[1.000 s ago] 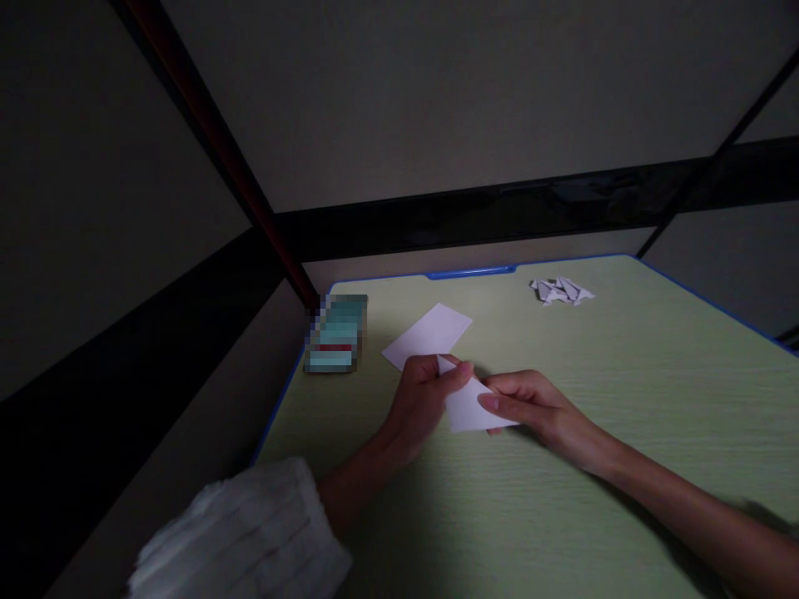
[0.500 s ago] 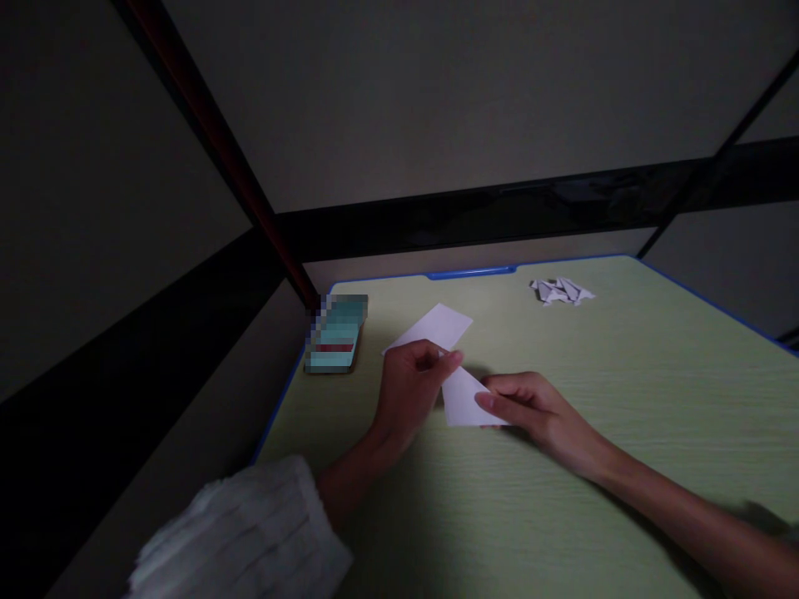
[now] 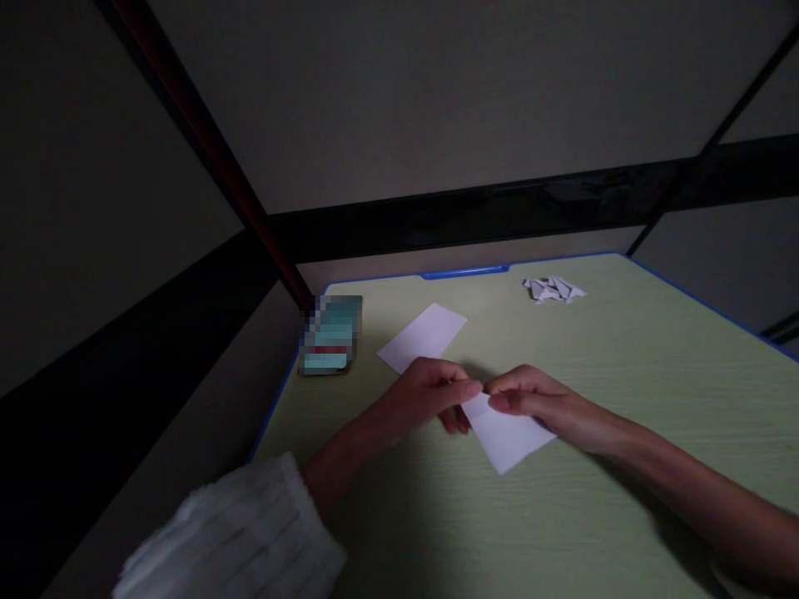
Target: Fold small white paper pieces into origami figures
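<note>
Dark walls (image 3: 399, 100) border a pale green worktop (image 3: 637, 399). Clock positions refer to the held paper (image 3: 508, 441), with 12 o'clock at the far edge. Left hand (image 3: 430, 387): thumb and fingers pinch the paper's 11 o'clock corner. Right hand (image 3: 540, 399): pinches its 12 o'clock edge. Status: folded paper pieces (image 3: 554, 289) at 1 o'clock appear complete; the held paper appears partly worked, remaining folds indeterminable; 1 flat sheet (image 3: 424, 334) at 11 o'clock appears unworked.
</note>
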The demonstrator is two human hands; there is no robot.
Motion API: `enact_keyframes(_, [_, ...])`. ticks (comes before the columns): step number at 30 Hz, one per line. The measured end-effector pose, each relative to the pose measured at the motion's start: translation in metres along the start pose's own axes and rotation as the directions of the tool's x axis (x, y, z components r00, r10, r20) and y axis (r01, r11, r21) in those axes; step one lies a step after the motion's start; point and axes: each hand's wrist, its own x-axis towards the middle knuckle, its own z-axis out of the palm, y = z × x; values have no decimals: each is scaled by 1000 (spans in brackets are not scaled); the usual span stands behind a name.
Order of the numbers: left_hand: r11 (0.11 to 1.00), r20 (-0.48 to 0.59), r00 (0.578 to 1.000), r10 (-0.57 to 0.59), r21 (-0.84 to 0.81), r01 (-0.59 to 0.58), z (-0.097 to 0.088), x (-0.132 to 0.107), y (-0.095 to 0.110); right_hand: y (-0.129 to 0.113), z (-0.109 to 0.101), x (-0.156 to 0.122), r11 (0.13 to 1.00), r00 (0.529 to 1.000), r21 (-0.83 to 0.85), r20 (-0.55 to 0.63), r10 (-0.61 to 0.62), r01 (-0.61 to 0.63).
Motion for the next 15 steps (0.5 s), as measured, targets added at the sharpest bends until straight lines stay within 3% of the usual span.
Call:
enact_keyframes(3, [1000,139,990,-25,11,24,2,-3,1,-2,1,-2,999,994,36,107,0,-4])
enact_keyframes(8, [933,96,993,75,-358,-36,5,-7,2,0,7,-3,956,995,278,3,-95,91])
enact_keyframes(15, [719,78,955,285,-677,-159,14,-9,3,-4,22,-7,743,951,618,-20,-310,256])
